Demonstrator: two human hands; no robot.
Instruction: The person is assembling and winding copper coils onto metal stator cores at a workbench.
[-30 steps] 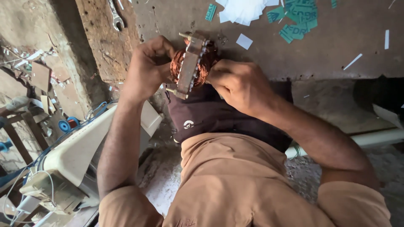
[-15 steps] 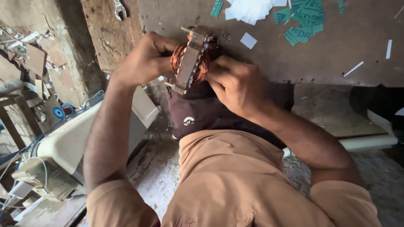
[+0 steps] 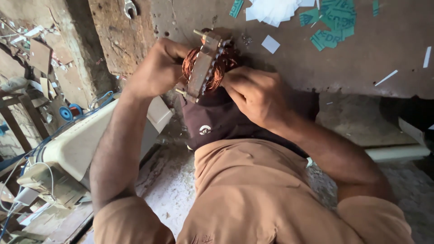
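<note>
— How far along is the winding?
— Copper coils already fill the stator (image 3: 204, 68), held above the worktop's (image 3: 361, 54) near edge. Left hand (image 3: 156, 72) grips it; right hand (image 3: 255, 92), fingers curled, presses the coils. Leads seem left.

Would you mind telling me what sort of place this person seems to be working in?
Probably a small motor-rewinding or electrical repair workshop. Both hands, left hand and right hand, hold a motor stator wound with copper wire; a wrench lies on the worn workbench, and a blue wire spool sits among clutter.
</note>
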